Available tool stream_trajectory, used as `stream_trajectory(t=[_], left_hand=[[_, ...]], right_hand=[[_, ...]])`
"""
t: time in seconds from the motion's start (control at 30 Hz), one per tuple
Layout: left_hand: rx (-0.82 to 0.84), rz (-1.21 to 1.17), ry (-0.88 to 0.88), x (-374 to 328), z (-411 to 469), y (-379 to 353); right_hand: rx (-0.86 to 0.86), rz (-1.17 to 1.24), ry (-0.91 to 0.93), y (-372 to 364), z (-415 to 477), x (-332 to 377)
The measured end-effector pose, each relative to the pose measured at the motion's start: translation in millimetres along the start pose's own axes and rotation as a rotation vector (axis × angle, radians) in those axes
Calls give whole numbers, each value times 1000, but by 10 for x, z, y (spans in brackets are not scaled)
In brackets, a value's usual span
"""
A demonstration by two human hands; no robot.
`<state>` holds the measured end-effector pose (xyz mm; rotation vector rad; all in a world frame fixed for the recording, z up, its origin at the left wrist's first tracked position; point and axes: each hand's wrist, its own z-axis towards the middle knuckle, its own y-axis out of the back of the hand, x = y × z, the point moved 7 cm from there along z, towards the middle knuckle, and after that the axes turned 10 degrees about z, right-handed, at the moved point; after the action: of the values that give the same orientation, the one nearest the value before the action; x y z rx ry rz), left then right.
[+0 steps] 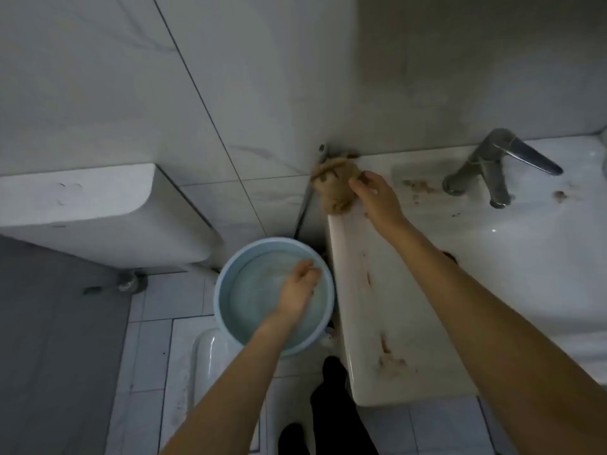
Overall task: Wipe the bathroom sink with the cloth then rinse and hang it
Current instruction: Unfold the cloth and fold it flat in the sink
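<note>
Down left of cloth (335, 192), blue basin (220, 297)

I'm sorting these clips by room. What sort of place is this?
Most likely a bathroom: a white sink with a metal tap, a toilet cistern beside it, and a tiled wall behind.

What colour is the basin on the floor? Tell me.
The basin is light blue, head view.

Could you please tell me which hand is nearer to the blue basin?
Left. The left hand is over the basin, while the right hand grips the cloth at the back corner of the sink.
</note>
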<state>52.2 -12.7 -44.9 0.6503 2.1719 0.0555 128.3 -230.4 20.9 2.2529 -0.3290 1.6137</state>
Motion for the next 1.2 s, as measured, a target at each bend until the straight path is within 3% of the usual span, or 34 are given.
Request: stream_trajectory(t=[0.13, 0.33, 0.5, 0.63, 0.97, 1.2], left_hand=[[74, 47, 51, -54, 101, -317], [105, -59, 69, -58, 91, -474], [61, -26, 71, -98, 26, -487], [75, -14, 85, -152, -75, -418], [35, -10, -26, -183, -985, 549], [26, -32, -2, 896, -1945, 1290]], right_hand=[[-42, -117, -84, -176, 262, -60], [-148, -188, -20, -194, 356, -131], [-191, 0, -39, -116, 290, -137], [-132, 207, -150, -60, 89, -168], [-80, 308, 5, 158, -1504, 334], [-184, 277, -103, 6, -3332, -433]])
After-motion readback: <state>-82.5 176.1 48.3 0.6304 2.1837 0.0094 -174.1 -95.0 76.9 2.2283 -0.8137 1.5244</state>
